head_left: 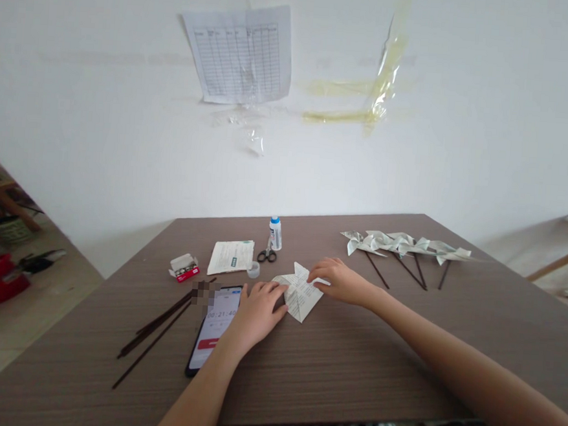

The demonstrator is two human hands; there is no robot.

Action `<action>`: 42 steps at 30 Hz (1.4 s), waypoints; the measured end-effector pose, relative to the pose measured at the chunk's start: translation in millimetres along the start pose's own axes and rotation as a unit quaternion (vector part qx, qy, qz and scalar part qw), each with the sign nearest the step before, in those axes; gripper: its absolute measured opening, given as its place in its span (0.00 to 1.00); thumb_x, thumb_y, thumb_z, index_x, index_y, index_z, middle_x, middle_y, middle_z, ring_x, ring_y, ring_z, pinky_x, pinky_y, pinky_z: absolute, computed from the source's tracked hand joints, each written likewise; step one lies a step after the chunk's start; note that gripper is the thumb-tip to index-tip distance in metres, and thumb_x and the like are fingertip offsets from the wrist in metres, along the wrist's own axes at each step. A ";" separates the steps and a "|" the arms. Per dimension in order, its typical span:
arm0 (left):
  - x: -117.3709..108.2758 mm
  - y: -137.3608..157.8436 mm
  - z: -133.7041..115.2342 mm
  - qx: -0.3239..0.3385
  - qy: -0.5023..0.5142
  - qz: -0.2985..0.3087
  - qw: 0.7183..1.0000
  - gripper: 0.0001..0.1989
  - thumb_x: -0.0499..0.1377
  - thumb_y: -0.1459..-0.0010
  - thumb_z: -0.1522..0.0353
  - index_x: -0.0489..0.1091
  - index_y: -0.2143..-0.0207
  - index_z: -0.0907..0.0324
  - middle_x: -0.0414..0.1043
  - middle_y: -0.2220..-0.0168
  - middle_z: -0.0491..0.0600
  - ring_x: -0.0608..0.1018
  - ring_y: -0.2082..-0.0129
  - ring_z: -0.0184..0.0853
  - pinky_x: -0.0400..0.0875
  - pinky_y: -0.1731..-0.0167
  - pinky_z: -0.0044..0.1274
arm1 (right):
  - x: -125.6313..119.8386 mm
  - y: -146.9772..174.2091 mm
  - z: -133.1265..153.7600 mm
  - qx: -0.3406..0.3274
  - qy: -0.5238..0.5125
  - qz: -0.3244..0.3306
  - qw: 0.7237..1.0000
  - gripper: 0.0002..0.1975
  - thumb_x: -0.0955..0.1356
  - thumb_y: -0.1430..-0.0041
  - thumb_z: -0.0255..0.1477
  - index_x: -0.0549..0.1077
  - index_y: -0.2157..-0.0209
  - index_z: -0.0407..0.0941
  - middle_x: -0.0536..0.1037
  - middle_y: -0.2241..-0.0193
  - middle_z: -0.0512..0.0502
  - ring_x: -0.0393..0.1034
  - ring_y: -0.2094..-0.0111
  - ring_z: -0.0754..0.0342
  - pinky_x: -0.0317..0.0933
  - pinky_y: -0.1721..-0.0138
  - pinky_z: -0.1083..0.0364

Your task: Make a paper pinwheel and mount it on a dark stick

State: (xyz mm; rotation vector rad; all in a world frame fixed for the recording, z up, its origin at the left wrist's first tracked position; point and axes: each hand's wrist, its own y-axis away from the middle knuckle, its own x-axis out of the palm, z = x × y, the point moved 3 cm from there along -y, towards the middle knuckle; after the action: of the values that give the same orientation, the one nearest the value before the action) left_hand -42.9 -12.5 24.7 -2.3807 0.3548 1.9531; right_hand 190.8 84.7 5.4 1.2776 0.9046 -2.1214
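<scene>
On the table in front of me lies a piece of printed paper [302,298], cut and partly folded, with pointed flaps. My left hand [257,312] rests at its left side, the fingers stretched out and the fingertips on the paper. At the upper right my right hand [340,280] has its fingers bent and pinched on a flap of the same paper. Just beyond the left hand stand a small clear tape roll [253,270] and black-handled scissors [267,256]. Under my left forearm is a phone [213,328] showing a running timer.
Several paper pinwheels [401,246] on brown sticks lie at the back right. A glue bottle [275,233] with a blue cap stands at the back beside a stack of paper sheets [231,256]. Further left are an open small box [184,268] and loose brown sticks [160,321].
</scene>
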 end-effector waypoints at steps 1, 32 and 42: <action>0.0 -0.2 -0.1 -0.001 -0.001 -0.002 1.000 0.26 0.60 0.20 0.67 0.73 0.24 0.46 0.72 0.20 0.53 0.70 0.19 0.54 0.54 0.18 0.64 | 1.1 3.8 2.8 -0.005 0.001 0.004 1.000 0.12 0.75 0.29 0.23 0.90 0.51 0.52 0.91 0.49 0.45 0.85 0.43 0.41 0.70 0.35 0.43; 2.3 3.3 0.1 0.009 -0.006 -0.026 1.000 0.28 0.59 0.21 0.67 0.72 0.23 0.45 0.74 0.22 0.53 0.72 0.21 0.56 0.58 0.18 0.60 | 26.9 8.3 24.7 0.024 -0.003 0.012 1.000 0.12 0.83 0.37 0.30 0.90 0.53 0.55 0.89 0.48 0.42 0.83 0.42 0.34 0.73 0.37 0.38; 1.6 1.8 -2.7 0.004 -0.012 -0.019 1.000 0.28 0.62 0.21 0.68 0.73 0.23 0.46 0.74 0.22 0.55 0.72 0.21 0.57 0.58 0.19 0.64 | 25.3 11.1 26.9 0.013 0.003 0.003 1.000 0.09 0.82 0.36 0.31 0.90 0.55 0.56 0.90 0.50 0.43 0.83 0.45 0.35 0.72 0.35 0.40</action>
State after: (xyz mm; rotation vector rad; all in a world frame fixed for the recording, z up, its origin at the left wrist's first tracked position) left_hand -40.4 -15.0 24.0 -2.3389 0.3137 1.9581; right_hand 172.4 55.3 -11.3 1.2995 0.8774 -2.1316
